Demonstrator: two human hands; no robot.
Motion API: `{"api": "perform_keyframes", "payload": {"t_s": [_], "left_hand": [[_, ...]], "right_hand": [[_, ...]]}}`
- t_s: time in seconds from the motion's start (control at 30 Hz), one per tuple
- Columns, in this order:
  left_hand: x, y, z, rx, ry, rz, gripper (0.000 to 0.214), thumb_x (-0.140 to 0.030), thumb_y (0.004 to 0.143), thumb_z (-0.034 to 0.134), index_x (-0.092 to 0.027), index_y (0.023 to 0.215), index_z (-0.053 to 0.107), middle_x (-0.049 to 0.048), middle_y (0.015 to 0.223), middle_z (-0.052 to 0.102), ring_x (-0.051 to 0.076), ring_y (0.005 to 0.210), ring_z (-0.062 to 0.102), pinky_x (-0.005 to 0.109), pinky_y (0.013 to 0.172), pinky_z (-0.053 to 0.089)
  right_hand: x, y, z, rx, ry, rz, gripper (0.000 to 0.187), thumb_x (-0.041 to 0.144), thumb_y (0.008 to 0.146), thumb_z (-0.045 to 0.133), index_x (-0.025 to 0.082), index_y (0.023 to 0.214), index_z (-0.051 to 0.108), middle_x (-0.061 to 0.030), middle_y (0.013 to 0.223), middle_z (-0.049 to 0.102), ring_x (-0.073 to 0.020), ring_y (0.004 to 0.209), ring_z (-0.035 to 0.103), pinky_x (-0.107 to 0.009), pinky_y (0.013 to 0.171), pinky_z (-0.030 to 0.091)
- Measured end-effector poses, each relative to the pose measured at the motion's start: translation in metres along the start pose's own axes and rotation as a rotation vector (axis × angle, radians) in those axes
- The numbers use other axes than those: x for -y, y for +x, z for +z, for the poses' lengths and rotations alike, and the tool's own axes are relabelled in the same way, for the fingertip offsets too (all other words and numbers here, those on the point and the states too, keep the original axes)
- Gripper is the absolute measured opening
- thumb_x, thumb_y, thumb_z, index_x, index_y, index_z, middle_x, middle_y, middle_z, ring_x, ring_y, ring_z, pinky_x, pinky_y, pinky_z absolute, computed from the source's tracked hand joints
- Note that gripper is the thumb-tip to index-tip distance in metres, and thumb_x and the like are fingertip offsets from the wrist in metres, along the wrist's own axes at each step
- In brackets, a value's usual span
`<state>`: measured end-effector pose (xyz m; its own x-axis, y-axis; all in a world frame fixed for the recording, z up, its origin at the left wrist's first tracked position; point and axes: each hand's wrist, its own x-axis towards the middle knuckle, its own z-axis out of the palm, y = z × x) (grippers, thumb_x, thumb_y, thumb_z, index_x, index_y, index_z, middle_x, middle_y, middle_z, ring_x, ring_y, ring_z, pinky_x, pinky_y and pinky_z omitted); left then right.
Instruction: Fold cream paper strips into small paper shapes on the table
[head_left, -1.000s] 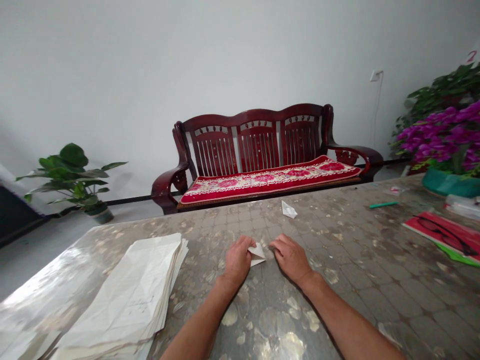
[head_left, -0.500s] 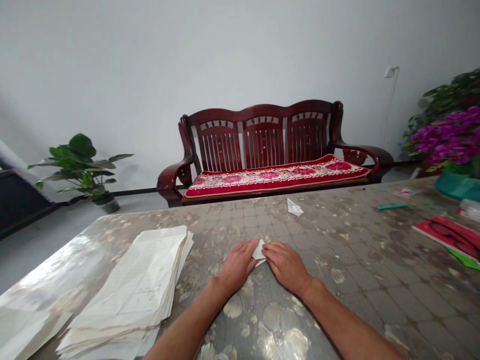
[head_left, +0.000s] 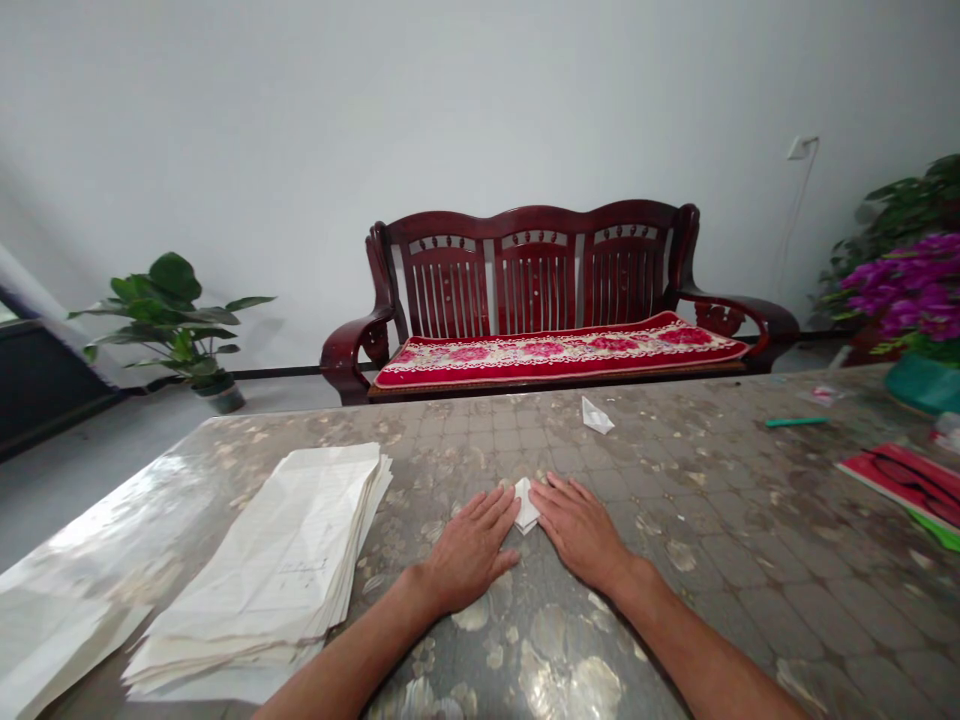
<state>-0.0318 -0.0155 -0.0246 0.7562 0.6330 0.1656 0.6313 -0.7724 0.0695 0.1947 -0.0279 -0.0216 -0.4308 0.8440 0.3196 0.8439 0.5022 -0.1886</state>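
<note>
A small folded white paper (head_left: 526,506) lies on the patterned table cover (head_left: 675,500), between my two hands. My left hand (head_left: 472,550) rests flat with its fingertips at the paper's left edge. On the other side, my right hand (head_left: 576,532) lies flat, its fingers against the right edge. Neither hand grips the paper. Farther up the table sits a second folded white paper (head_left: 597,416), pointed at one end and out of reach of my fingers.
A thick stack of creased paper sheets (head_left: 277,560) lies to my left. To the right are a green pen (head_left: 796,422) and a red booklet (head_left: 900,487). Beyond the table's far edge stand a dark wooden bench (head_left: 540,300) and potted plants.
My hands have opened from around the folded paper and now lie flatter on either side of it. The whole scene has shifted slightly right in view.
</note>
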Motion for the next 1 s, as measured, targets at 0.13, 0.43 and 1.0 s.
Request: {"api": "perform_keyframes", "payload": {"t_s": [0.13,0.43,1.0], "left_hand": [[0.003,-0.004,-0.011,0.036,-0.057,0.026,0.061,-0.041,0.093,0.055,-0.026,0.148,0.034,0.0077,0.155,0.036,0.027,0.143,0.031,0.046,0.117,0.027],[0.017,0.012,-0.010,-0.094,-0.302,-0.035,0.030,-0.027,0.097,0.049,-0.029,0.124,0.063,0.0006,0.127,0.066,0.015,0.119,0.059,0.032,0.107,0.041],[0.014,0.035,-0.009,-0.199,-0.361,-0.385,0.020,-0.028,0.090,0.058,-0.021,0.072,0.065,0.0011,0.082,0.066,0.018,0.088,0.059,0.027,0.080,0.044]], "right_hand": [[-0.001,-0.006,-0.002,-0.042,0.046,-0.110,0.032,0.017,0.096,0.047,0.022,0.120,0.066,-0.0053,0.127,0.065,-0.0239,0.125,0.051,-0.044,0.107,0.037],[0.007,-0.003,-0.011,-0.079,0.172,-0.034,0.012,0.026,0.091,0.061,0.024,0.097,0.071,-0.0029,0.098,0.070,-0.0180,0.095,0.057,-0.032,0.086,0.043],[0.006,0.014,-0.002,-0.121,0.027,0.287,0.020,0.021,0.090,0.055,0.021,0.071,0.059,-0.0041,0.083,0.062,-0.0193,0.086,0.053,-0.030,0.078,0.038]]}}
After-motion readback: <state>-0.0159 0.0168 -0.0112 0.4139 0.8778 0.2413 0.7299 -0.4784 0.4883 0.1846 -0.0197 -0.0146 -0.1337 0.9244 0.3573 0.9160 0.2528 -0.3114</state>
